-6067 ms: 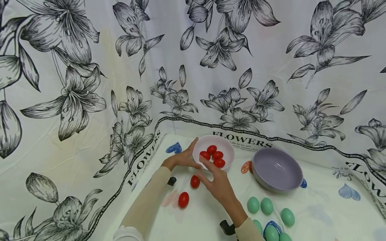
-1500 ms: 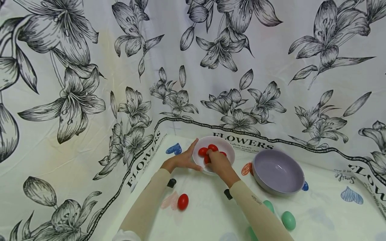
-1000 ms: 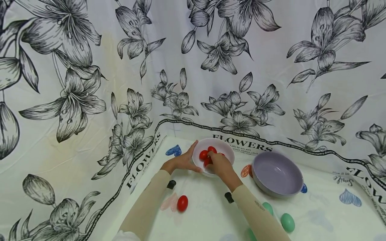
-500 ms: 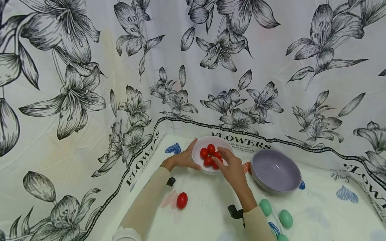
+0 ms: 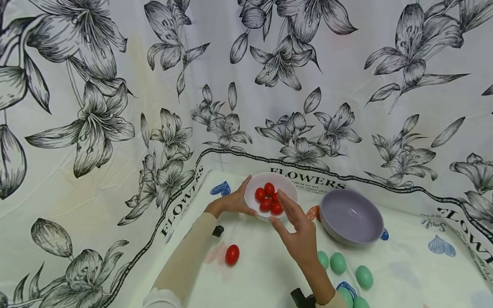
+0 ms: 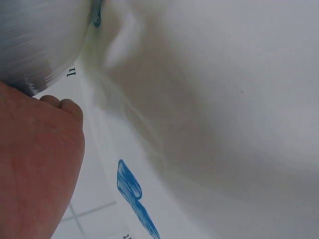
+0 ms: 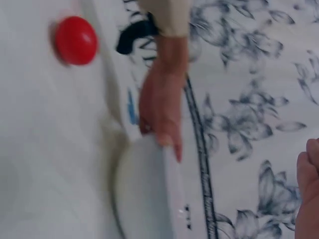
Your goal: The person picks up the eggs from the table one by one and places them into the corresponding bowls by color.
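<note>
A pale pink bowl stands near the back of the cloth with several red eggs in it. My left hand holds its left side, thumb at the front and fingers reaching round behind; in the left wrist view some curled fingertips show beside the bowl. Just right of the bowl's front rim, my right hand hovers with thumb and fingers spread apart and nothing between them. One loose red egg lies on the cloth in front of the bowl, also seen in the right wrist view.
To the right stands a larger grey-purple bowl with nothing in it. Several green eggs lie in front of that bowl, some partly behind the right forearm. A flower-printed curtain rises behind and along the left.
My right hand has let go of a red egg inside the pink bowl and drawn back toward the right and me. Two red eggs lay on the cloth earlier, one now. My left hand stayed.
</note>
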{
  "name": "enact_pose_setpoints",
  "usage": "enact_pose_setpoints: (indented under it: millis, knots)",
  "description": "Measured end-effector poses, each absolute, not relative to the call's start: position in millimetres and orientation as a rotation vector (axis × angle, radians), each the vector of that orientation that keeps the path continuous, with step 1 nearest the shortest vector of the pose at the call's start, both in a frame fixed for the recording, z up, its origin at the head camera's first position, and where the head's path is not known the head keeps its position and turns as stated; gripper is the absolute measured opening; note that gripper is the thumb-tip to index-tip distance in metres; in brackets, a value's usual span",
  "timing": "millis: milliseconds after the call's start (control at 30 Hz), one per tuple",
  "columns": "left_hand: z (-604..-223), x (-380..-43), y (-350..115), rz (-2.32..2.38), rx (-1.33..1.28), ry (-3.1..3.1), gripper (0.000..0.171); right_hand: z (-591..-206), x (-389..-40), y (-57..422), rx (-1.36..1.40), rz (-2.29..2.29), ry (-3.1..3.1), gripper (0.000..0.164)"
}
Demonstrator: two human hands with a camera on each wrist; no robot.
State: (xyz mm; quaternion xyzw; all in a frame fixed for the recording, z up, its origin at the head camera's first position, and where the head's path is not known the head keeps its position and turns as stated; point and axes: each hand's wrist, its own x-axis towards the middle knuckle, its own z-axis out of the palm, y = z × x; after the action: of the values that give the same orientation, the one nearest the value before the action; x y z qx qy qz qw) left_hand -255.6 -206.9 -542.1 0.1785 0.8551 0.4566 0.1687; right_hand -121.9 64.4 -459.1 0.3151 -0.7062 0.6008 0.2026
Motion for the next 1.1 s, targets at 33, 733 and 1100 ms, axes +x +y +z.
enact_pose_setpoints:
  millis: [33, 733, 1100]
  knots:
    - [-542.0, -255.1, -207.2, 1.294, 0.506, 2.432, 0.146, -462.7, -118.5, 60.7, 0.913, 1.687, -1.964, 0.078]
    - [-539.4, -251.9, -206.4, 1.275, 0.466, 2.429, 0.147, -580.7, -78.0, -6.2, 0.912, 1.54, -2.981, 0.085]
    - [-540.3, -251.9, -206.0, 1.285, 0.471, 2.435, 0.147, -583.1, -77.1, -12.2, 0.808, 1.447, -2.959, 0.064]
